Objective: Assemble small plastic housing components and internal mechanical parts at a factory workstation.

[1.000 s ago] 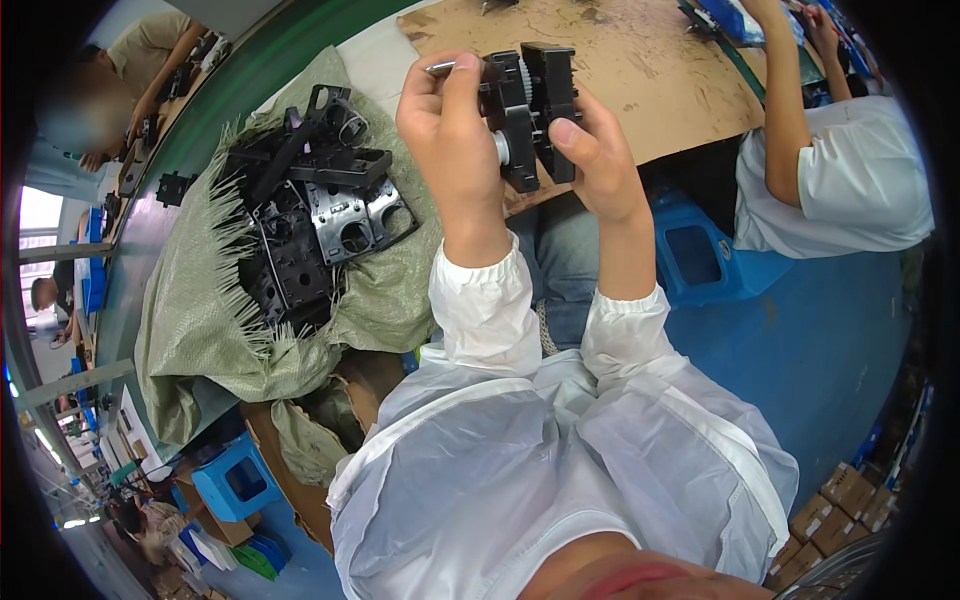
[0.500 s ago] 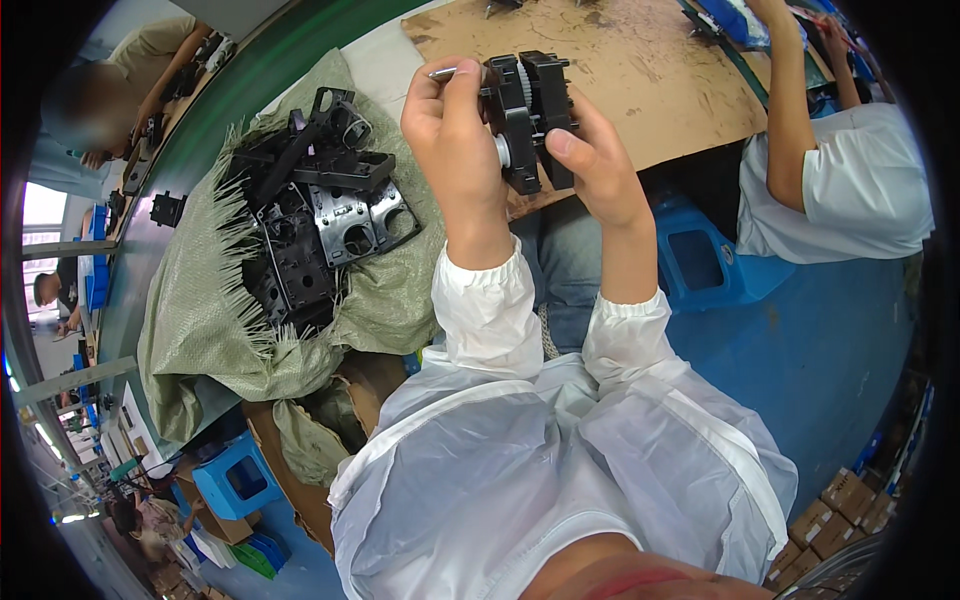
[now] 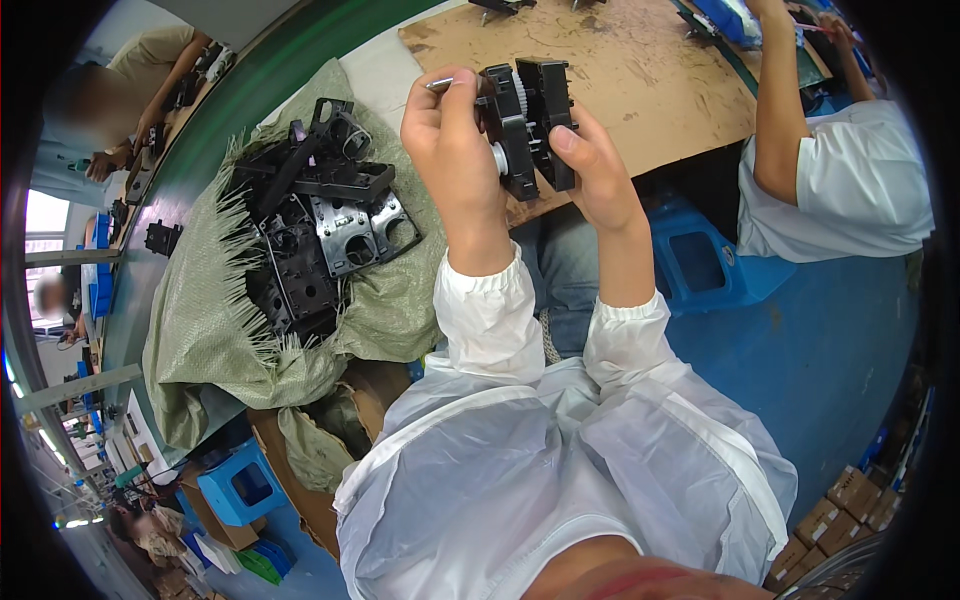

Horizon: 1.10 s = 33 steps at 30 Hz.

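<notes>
Between my two hands, over the near edge of the table, is a black plastic gear assembly in two upright halves. My left hand [image 3: 457, 165] is closed round its left half [image 3: 515, 145], which has a white toothed gear [image 3: 521, 90] along its inner side and a pale round knob [image 3: 499, 157] low on the left. A thin metal rod [image 3: 439, 84] sticks out between that hand's thumb and fingers. My right hand [image 3: 600, 170] grips the right half [image 3: 550, 105], thumb on its near face; the other fingers are mostly hidden behind it. A narrow gap shows between the halves.
To the left, a greenish woven sack [image 3: 385, 315] lies open under a heap of black plastic frames [image 3: 300, 255]. Brown board [image 3: 660, 90] covers the table ahead. A co-worker's arm [image 3: 783, 110] is at the right, near a blue stool [image 3: 700, 262]. A cardboard box [image 3: 285, 455] stands lower left.
The two halves look slightly further apart and sit a touch lower in the view. Both hands keep their grip.
</notes>
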Available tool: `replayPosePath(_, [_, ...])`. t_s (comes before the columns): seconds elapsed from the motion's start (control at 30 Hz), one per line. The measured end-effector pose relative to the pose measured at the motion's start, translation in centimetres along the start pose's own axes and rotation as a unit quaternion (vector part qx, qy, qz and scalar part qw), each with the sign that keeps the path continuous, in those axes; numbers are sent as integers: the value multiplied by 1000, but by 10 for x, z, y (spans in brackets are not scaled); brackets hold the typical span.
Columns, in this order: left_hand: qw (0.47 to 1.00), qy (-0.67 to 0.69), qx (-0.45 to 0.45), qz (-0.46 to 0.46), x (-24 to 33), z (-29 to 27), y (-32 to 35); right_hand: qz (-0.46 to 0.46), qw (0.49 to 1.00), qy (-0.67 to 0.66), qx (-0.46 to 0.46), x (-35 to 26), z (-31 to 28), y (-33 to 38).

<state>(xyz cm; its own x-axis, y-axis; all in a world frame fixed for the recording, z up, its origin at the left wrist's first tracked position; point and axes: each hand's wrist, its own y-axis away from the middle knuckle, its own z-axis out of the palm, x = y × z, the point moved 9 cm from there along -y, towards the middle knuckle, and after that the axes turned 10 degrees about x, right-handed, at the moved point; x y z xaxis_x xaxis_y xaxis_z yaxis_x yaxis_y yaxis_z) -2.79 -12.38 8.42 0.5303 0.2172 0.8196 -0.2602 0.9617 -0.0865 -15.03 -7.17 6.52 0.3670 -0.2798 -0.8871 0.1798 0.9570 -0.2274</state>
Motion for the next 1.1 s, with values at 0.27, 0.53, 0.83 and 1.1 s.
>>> replayPosePath(0.27, [1000, 2, -2, 0, -4, 0, 3, 15, 999, -25, 18, 16, -5, 0])
replayPosePath(0.53, [1000, -11, 8, -3, -6, 7, 8, 58, 998, -21, -2, 19, -8, 3])
replayPosePath(0.83, [1000, 9, 0, -8, -10, 6, 4, 50, 999, -20, -3, 16, -6, -1])
replayPosePath(1.1, [1000, -19, -1, -6, -18, 6, 1, 47, 999, 2, 21, 19, -10, -1])
